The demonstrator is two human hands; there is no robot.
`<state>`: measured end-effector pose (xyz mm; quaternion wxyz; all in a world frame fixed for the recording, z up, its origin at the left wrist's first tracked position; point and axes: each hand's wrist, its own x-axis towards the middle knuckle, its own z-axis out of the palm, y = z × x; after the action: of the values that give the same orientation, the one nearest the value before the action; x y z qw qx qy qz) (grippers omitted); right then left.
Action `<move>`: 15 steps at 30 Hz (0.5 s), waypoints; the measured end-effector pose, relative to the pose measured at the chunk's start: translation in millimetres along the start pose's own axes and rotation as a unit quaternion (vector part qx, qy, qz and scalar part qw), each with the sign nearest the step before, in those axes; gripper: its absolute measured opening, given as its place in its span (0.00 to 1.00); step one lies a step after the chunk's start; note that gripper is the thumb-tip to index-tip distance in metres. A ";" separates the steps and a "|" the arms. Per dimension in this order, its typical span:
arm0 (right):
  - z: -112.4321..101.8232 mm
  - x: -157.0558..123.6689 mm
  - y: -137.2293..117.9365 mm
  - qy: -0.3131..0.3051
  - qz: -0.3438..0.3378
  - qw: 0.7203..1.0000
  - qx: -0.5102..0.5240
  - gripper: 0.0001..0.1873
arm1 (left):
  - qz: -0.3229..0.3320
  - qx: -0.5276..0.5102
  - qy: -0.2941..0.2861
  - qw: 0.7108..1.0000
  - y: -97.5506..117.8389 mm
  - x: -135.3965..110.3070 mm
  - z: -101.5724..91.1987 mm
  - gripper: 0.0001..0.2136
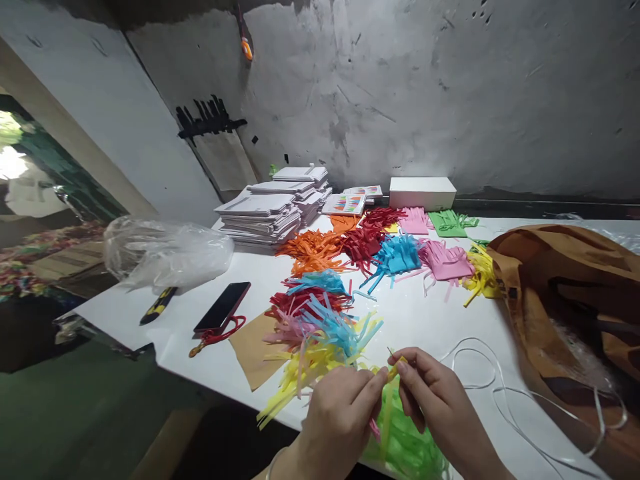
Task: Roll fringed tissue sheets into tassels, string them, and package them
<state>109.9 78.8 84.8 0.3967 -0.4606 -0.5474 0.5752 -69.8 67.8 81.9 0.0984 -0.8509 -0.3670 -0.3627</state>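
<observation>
At the front edge of the table, my left hand [343,417] and my right hand [440,400] meet, both closed. Their fingertips pinch a small twisted yellow paper strip [395,370] between them. A thin pointed bit sticks up beside the right fingertips, too small to name. Bright green tissue fringe [407,433] hangs below the hands, and a bit of pink shows under my left hand. Just left of my hands lie fringed tissue tassels: yellow ones [310,370], light blue ones [333,327] and pink ones [293,333], heaped partly over a brown paper sheet [255,350].
Behind are orange [315,250], dark red [361,247] and blue fringe bundles [397,257]. Stacked white packs [263,220] and a white box [423,193] stand near the wall. A phone [223,308], a cutter [159,307], a brown bag [560,267] and white cord [525,393] lie around.
</observation>
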 end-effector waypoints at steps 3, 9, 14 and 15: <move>1.0 12.7 13.9 0.069 -0.010 0.995 0.068 0.16 | 0.018 0.016 -0.038 0.999 1.1 1.4 5.8 0.11; 7.5 26.3 24.7 0.106 -0.020 0.971 0.214 0.15 | 0.028 0.007 -0.105 0.994 -1.6 -3.9 19.0 0.11; -20.8 34.2 12.8 0.205 -0.077 0.929 0.297 0.18 | 0.024 -0.031 -0.151 0.988 -9.3 -13.5 26.7 0.09; -33.6 36.2 9.4 0.239 -0.099 0.918 0.301 0.18 | 0.018 -0.056 -0.161 0.985 -11.2 -15.1 27.3 0.10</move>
<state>133.3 121.6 72.8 0.6904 -0.3865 -0.2804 0.5434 -69.9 79.2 50.8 -0.0036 -0.9090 -0.3416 -0.2388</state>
